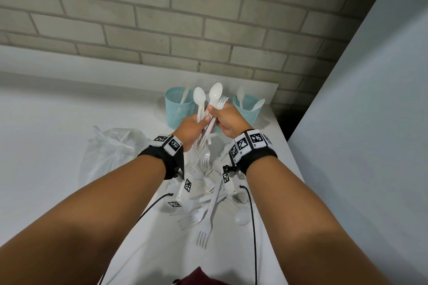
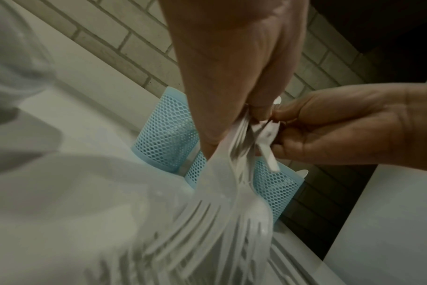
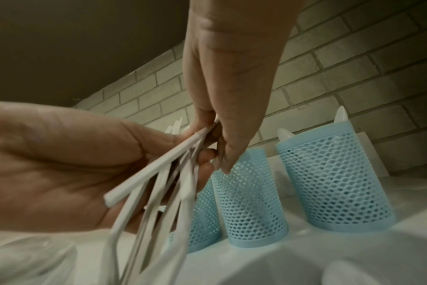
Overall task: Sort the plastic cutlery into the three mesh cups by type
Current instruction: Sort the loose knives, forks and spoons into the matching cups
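Note:
I hold both hands up over the white table [image 1: 69,122]. My left hand [image 1: 202,121] grips a bundle of white plastic cutlery [image 1: 199,97], with spoons and a fork fanning out at the top. Thumb and fingers of my right hand [image 1: 214,112] pinch the handle of the taller spoon [image 1: 215,93] in that bundle. Three blue mesh cups stand behind by the brick wall. A single piece stands in the left cup [image 1: 179,109], and the right cup [image 1: 246,111] holds spoons. The middle cup [image 3: 246,202] is hidden by my hands in the head view. In the right wrist view the handles [image 3: 156,173] cross my left palm [image 3: 61,164].
A loose pile of forks, spoons and other cutlery [image 1: 208,203] lies on the table under my wrists. A crumpled clear plastic bag [image 1: 111,152] sits to the left. The table's right edge [image 1: 291,157] is close, with a pale wall panel [image 1: 370,122] beyond it.

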### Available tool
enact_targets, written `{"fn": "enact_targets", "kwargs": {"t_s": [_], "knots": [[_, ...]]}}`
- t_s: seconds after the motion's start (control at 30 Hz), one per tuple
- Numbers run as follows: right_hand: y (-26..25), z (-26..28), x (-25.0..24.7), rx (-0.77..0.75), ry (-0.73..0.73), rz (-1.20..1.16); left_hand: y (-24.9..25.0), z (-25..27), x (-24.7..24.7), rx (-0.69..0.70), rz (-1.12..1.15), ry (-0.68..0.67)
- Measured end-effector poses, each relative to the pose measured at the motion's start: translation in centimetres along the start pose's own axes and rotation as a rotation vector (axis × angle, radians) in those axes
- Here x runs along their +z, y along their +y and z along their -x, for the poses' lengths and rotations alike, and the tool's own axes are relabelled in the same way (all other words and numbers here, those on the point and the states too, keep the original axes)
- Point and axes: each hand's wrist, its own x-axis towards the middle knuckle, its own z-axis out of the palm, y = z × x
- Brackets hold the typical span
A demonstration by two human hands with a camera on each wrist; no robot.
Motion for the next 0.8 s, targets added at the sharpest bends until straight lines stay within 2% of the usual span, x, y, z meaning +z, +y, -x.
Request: {"fn": "enact_targets", "kwargs": {"t_s": [0.27,0.37,0.57,0.8], "knots": [[-1.7,-0.5,0.3,-0.035,-0.052,-0.057,0.3,0.0,-0.2,0.005,-0.015,-0.054],[-2.6,-1.0,-0.4,-0.039,-0.062,0.004,0.7,-0.2,-0.4,0.031,-0.087,-0.083],[-3.9,-1.2,-1.3,0.013,-0.187,0.142,1.1,-0.2,-0.4,0.02,-0.055,-0.136],[-4.5,-1.7,-1.7,0.008,-0.14,0.343,0.5,-0.1,-0.8,0.004,-0.164,-0.159]]}}
